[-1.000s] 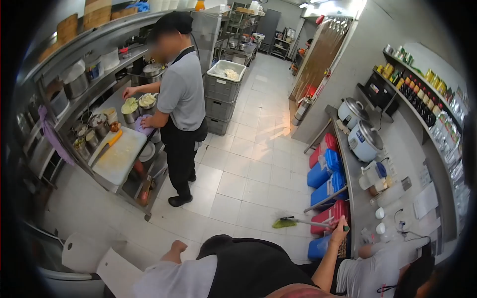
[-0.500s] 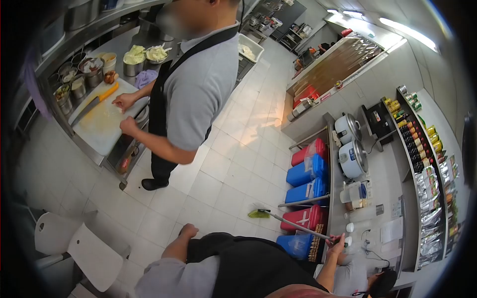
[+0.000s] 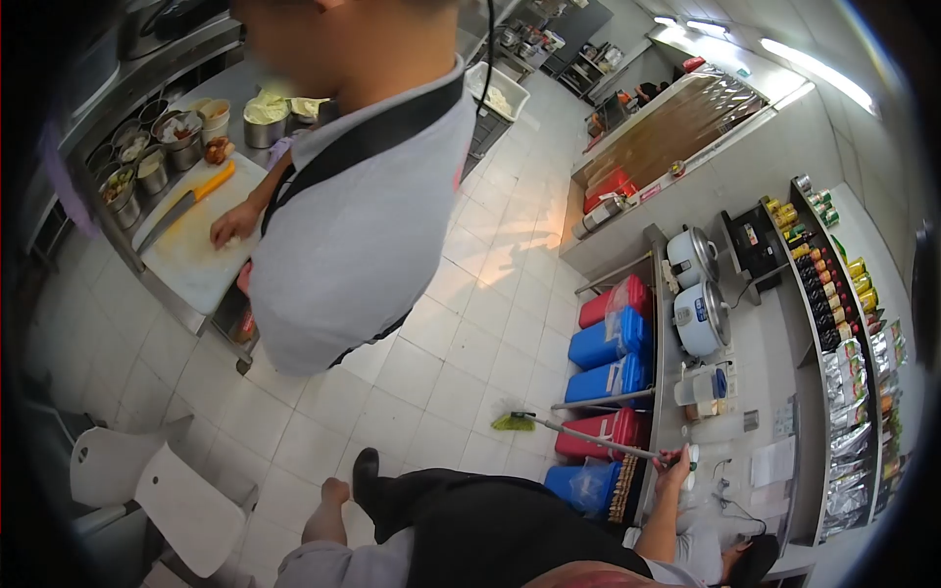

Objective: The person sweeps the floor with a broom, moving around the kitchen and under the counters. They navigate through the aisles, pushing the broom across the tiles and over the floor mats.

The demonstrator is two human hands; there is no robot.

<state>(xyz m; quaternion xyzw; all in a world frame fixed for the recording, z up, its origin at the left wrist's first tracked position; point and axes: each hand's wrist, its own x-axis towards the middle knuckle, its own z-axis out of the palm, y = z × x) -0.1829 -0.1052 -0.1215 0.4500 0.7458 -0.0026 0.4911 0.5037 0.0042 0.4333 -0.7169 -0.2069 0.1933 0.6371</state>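
My right hand [image 3: 672, 468] is closed around the handle of a broom [image 3: 598, 441], near its upper end. The broom slants across the floor, and its green bristles [image 3: 514, 421] rest on or just above the tiles. My left hand [image 3: 335, 492] hangs low at my side, away from everything around it. No object shows in it, and its fingers are too small and blurred to make out. Below me are my black apron [image 3: 500, 534] and one dark shoe [image 3: 367, 470].
A co-worker [image 3: 363, 216] leans over a cutting board [image 3: 201, 269] with a yellow-handled knife [image 3: 191, 204]. White chairs [image 3: 186, 505] stand left. Red and blue bins [image 3: 606, 338] sit under the right counter, with rice cookers [image 3: 698, 318] above. Another person [image 3: 701, 549] is at the lower right.
The co-worker has leaned closer and larger into view, one hand now hidden. My left hand has swung left and down, and my shoe has come into view. The broom stays nearly where it was.
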